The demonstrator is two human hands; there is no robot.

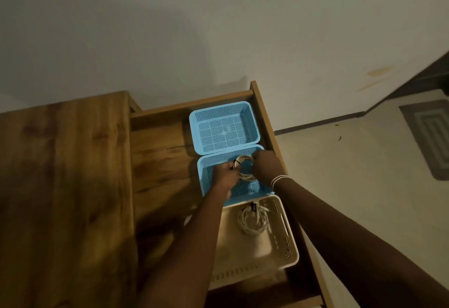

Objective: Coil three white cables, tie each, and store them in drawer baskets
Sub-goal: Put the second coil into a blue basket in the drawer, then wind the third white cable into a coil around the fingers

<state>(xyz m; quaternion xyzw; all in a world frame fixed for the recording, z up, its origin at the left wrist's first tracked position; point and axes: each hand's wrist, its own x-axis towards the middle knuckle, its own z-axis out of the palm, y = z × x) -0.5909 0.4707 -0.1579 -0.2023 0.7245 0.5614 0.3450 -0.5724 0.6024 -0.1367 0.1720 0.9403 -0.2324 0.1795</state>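
An open wooden drawer (pixel 155 152) holds three baskets in a row. In the middle blue basket (pixel 202 174) both my hands hold a coiled white cable (pixel 244 159) bound with a dark tie. My left hand (pixel 224 172) grips the coil's left side near the tie. My right hand (pixel 266 164) grips its right side. The cream basket (pixel 289 239) nearest me contains another coiled white cable (pixel 252 221) with a dark tie. The far blue basket (pixel 223 128) has nothing in it.
A wooden tabletop (pixel 63 186) lies to the left of the drawer. The drawer's left half is bare wood. A pale wall stands behind; light floor with a grey mat (pixel 430 135) lies to the right.
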